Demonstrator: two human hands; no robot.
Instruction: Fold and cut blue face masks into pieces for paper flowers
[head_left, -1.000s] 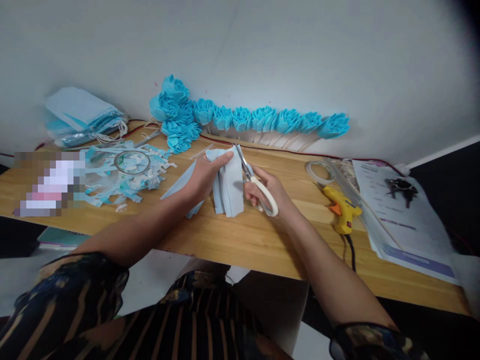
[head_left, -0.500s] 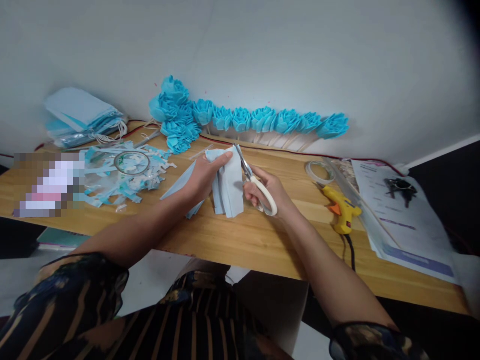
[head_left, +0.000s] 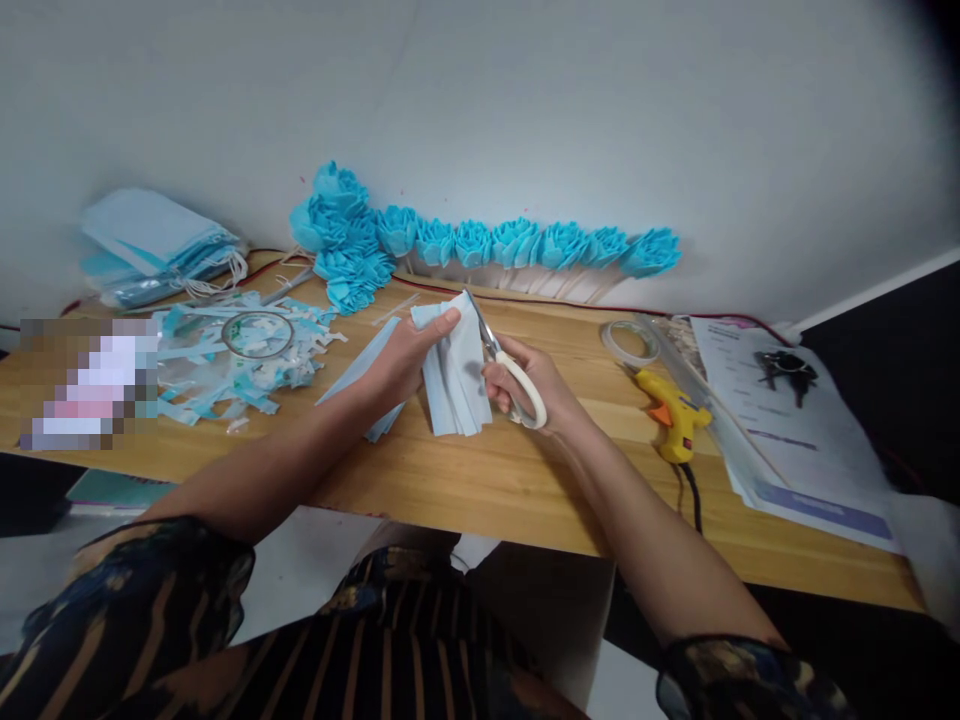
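Observation:
My left hand pinches a light blue sheet of mask fabric by its top edge, above the wooden table. The sheet's lower part hangs in cut strips. My right hand grips white-handled scissors, fingers through the loops, with the blades pointing up along the sheet's right edge. A second blue piece lies under my left wrist.
Blue fabric flowers line the wall. A pile of cut mask scraps with a tape roll lies at left, a stack of masks behind it. A yellow glue gun, a clear tape ring and papers sit at right.
The view has shifted slightly. My hands stay together, and the sheet's lower edge now shows more separate strips beside the scissors.

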